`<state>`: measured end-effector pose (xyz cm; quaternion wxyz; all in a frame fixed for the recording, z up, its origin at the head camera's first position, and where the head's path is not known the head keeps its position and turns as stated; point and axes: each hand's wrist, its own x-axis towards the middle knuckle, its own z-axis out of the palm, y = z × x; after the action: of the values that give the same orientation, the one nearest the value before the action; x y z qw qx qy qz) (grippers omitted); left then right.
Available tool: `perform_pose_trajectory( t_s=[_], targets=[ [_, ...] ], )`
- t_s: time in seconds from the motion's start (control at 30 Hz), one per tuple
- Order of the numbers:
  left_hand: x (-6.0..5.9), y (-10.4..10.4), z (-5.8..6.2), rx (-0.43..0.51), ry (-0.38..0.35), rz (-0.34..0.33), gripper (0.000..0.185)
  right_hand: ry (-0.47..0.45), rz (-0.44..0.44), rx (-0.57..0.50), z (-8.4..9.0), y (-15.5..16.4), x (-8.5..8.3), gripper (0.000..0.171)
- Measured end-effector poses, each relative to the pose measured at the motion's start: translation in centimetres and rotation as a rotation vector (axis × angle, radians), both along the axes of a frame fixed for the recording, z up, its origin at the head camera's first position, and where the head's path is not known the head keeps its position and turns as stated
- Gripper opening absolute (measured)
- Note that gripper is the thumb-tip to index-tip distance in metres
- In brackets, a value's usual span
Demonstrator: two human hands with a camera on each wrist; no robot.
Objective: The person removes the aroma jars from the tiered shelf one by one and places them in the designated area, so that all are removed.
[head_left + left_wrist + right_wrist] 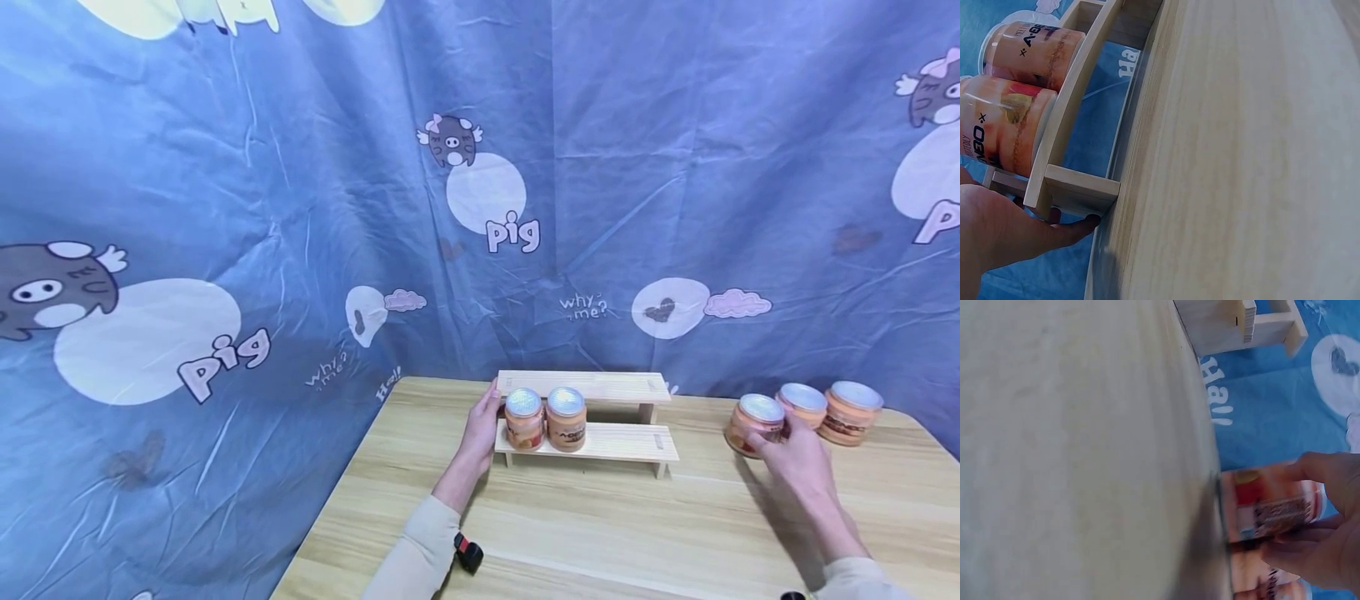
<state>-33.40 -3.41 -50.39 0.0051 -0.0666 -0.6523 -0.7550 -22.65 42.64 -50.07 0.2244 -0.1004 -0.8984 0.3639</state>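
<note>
My left hand (480,425) grips the left end of a two-tier wooden rack (581,386). In the left wrist view its thumb lies along the rack's end leg (1082,187); other fingers are partly hidden behind the wood. Two orange jars with silvery lids, a left jar (524,421) and a right jar (566,421), stand side by side on the lower tier. Far to the right, my right hand (802,467) holds another orange jar (756,421) around its side, thumb on one side and fingers on the other. That jar appears upright at table level.
Beside the held jar stand two more jars, a middle jar (802,400) and a larger-looking end jar (851,414). The wooden table (570,533) ends at the back against a blue cloth (615,167) with pig prints. Cloth also hangs along the left edge.
</note>
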Motion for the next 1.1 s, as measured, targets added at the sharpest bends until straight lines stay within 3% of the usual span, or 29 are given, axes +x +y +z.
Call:
perform_pose_trajectory(
  t_s=[0.17, 0.33, 0.67, 0.83, 1.1],
  targets=[
    [0.0, 0.2, 0.3, -0.008, -0.005, -0.005, 0.056, 0.116, -0.074, 0.055, 1.8, -1.3, 0.2, 0.063],
    [-0.1, 0.4, 0.6, -0.001, 0.008, -0.015, 0.056, 0.243, -0.093, 0.031, 4.2, -3.4, 0.3, 0.051],
    [0.1, 0.3, 0.6, 0.009, -0.005, -0.019, 0.057, 0.351, 0.008, 0.029, 6.6, -7.4, 1.0, 0.038],
    [0.1, 0.2, 0.4, 0.004, -0.002, -0.020, 0.056, 0.435, 0.095, -0.043, 7.2, -9.3, 1.3, 0.031],
    [0.0, 0.2, 0.2, 0.027, -0.013, -0.032, 0.055, 0.440, 0.239, -0.101, 7.4, -11.9, 1.6, 0.028]
  ],
)
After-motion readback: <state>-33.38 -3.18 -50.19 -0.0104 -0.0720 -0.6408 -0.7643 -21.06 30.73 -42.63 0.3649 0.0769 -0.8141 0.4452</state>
